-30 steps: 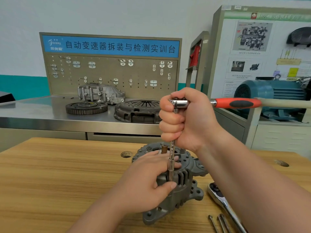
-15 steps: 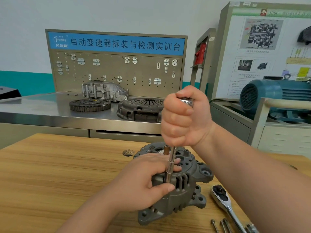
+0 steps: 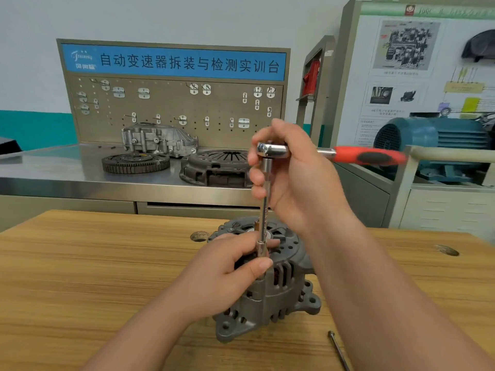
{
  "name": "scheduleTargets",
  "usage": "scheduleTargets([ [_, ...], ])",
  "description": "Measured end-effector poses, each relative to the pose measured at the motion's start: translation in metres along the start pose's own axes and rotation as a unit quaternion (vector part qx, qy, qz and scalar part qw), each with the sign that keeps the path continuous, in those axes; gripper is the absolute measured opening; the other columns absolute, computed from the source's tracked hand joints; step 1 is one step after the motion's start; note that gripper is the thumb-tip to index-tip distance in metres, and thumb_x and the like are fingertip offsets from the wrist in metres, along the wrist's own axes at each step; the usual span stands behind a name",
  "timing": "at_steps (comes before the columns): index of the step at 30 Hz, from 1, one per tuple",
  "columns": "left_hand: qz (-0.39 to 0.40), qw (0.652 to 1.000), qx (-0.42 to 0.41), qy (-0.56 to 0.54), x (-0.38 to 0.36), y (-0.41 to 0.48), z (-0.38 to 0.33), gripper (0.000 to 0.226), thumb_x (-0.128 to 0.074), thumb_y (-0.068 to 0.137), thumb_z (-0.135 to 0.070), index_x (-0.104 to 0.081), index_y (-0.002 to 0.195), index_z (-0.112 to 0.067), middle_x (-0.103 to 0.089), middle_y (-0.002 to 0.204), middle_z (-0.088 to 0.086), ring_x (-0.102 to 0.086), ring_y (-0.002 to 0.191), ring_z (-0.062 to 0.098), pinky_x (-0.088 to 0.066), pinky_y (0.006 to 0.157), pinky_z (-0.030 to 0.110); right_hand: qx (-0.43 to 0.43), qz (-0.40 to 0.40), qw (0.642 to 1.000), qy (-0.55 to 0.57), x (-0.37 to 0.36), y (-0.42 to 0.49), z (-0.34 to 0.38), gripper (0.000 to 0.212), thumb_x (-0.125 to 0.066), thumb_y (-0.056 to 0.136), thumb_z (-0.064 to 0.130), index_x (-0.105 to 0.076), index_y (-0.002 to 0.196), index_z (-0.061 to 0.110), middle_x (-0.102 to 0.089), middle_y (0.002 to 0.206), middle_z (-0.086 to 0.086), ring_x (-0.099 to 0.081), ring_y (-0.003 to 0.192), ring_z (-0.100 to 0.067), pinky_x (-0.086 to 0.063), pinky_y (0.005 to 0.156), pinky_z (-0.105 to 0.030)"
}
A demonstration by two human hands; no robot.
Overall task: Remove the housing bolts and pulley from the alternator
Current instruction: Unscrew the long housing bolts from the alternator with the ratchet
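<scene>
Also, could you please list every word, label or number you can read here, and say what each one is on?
"自动变速器拆装与检测实训台": white characters on the blue banner topping the pegboard.
Logo at the banner's left end: script and characters too blurred to read.
Display board at right: heading and captions too small or blurred to read.
Extension bar: engraved marks, unreadable.

Alternator (image 3: pixel 278 298): matt, rough grey cast metal; beneath it, workbench (image 3: pixel 93 277) of smooth grained wood; above it, ratchet (image 3: pixel 276 150) of glossy chrome metal with red-black plastic grip (image 3: pixel 369 156); behind it, brushed-steel counter (image 3: pixel 53 172).
</scene>
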State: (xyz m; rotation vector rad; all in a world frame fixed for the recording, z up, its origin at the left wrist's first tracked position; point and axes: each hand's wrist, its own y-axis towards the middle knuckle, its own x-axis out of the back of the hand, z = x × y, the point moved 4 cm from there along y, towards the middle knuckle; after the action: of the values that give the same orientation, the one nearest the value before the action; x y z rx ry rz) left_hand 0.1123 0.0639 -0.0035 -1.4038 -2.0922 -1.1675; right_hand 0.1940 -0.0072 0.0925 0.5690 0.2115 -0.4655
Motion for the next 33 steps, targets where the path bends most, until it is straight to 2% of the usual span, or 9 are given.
scheduleTargets([
  [4,-0.014,1.0,-0.007,0.003,-0.002,0.001,-0.001,0.017,-0.047,0.085,-0.041,-0.062,0.092,-0.036,-0.059,0.084,-0.042,-0.054,0.084,-0.005,-0.043,0.077,0.031,0.228,-0.122,0.947,-0.191,-0.003,-0.023,0.01,0.021,-0.058,0.096,0.025,-0.064,0.079,0.014,-0.063,0.071,0.0,-0.061,0.056,-0.012,-0.05,0.045,-0.025],
  [8,-0.024,0.999,-0.021,0.025,-0.002,0.001,-0.004,0.014,-0.046,0.085,-0.044,-0.054,0.08,-0.055,-0.051,0.063,-0.022,-0.045,0.066,0.002,-0.032,0.062,0.027,0.176,-0.049,0.981,-0.058,-0.009,-0.022,0.0,0.021,-0.059,0.09,0.036,-0.063,0.09,0.015,-0.073,0.089,-0.002,-0.07,0.068,-0.019,-0.055,0.052,-0.026],
  [11,-0.036,0.997,-0.055,0.027,-0.001,0.001,-0.006,0.036,-0.041,0.084,-0.054,-0.057,0.08,-0.021,-0.045,0.06,-0.013,-0.044,0.062,0.007,-0.034,0.061,0.028,0.142,0.015,0.99,0.007,-0.011,-0.021,-0.005,0.049,-0.052,0.077,0.055,-0.06,0.1,0.013,-0.074,0.106,-0.003,-0.072,0.067,-0.02,-0.057,0.053,-0.026],
  [13,-0.045,0.996,-0.078,0.025,-0.001,0.001,-0.007,0.043,-0.037,0.087,-0.053,-0.052,0.077,-0.015,-0.043,0.059,-0.011,-0.044,0.06,0.01,-0.035,0.059,0.027,0.126,0.029,0.992,-0.01,-0.01,-0.019,-0.006,0.056,-0.041,0.083,0.061,-0.062,0.102,0.012,-0.073,0.109,-0.002,-0.072,0.063,-0.02,-0.057,0.051,-0.026],
  [16,-0.055,0.994,-0.094,0.013,0.0,0.001,-0.008,0.041,-0.036,0.09,-0.051,-0.048,0.076,-0.014,-0.042,0.059,-0.002,-0.043,0.059,0.016,-0.036,0.058,0.031,0.033,0.075,0.996,0.038,-0.011,-0.015,-0.009,0.074,-0.02,0.091,0.067,-0.072,0.085,0.015,-0.076,0.099,-0.006,-0.07,0.057,-0.018,-0.053,0.046,-0.022],
  [19,-0.054,0.994,-0.092,0.004,-0.001,0.001,-0.006,0.046,-0.039,0.088,-0.051,-0.05,0.077,-0.008,-0.043,0.062,0.004,-0.042,0.059,0.017,-0.035,0.057,0.032,-0.045,0.09,0.989,0.105,-0.009,-0.013,-0.017,0.077,-0.017,0.095,0.065,-0.073,0.068,0.02,-0.076,0.08,-0.004,-0.065,0.049,-0.013,-0.047,0.042,-0.018],
  [24,-0.068,0.995,-0.07,-0.028,-0.001,0.001,-0.006,0.037,-0.043,0.084,-0.049,-0.06,0.086,-0.016,-0.051,0.063,-0.008,-0.046,0.061,0.007,-0.034,0.06,0.024,0.024,0.038,0.991,0.122,-0.006,-0.017,-0.029,0.043,-0.048,0.084,0.048,-0.062,0.115,0.022,-0.073,0.109,0.0,-0.07,0.07,-0.014,-0.054,0.051,-0.021],
  [30,-0.084,0.995,-0.061,-0.01,-0.002,0.0,-0.005,0.051,-0.041,0.082,-0.056,-0.057,0.084,-0.008,-0.043,0.059,-0.012,-0.041,0.059,0.008,-0.035,0.059,0.031,0.171,-0.053,0.982,0.066,0.001,-0.029,-0.014,0.026,-0.058,0.087,0.025,-0.067,0.11,0.031,-0.069,0.118,0.007,-0.068,0.091,-0.015,-0.054,0.064,-0.025],
  [33,-0.081,0.994,-0.066,-0.02,-0.002,0.0,-0.007,0.049,-0.042,0.084,-0.054,-0.058,0.087,-0.009,-0.046,0.059,-0.011,-0.042,0.057,0.007,-0.036,0.056,0.031,0.154,-0.04,0.986,0.048,-0.006,-0.032,-0.012,0.028,-0.054,0.088,0.037,-0.065,0.112,0.027,-0.071,0.115,0.005,-0.071,0.088,-0.017,-0.057,0.067,-0.026],
])
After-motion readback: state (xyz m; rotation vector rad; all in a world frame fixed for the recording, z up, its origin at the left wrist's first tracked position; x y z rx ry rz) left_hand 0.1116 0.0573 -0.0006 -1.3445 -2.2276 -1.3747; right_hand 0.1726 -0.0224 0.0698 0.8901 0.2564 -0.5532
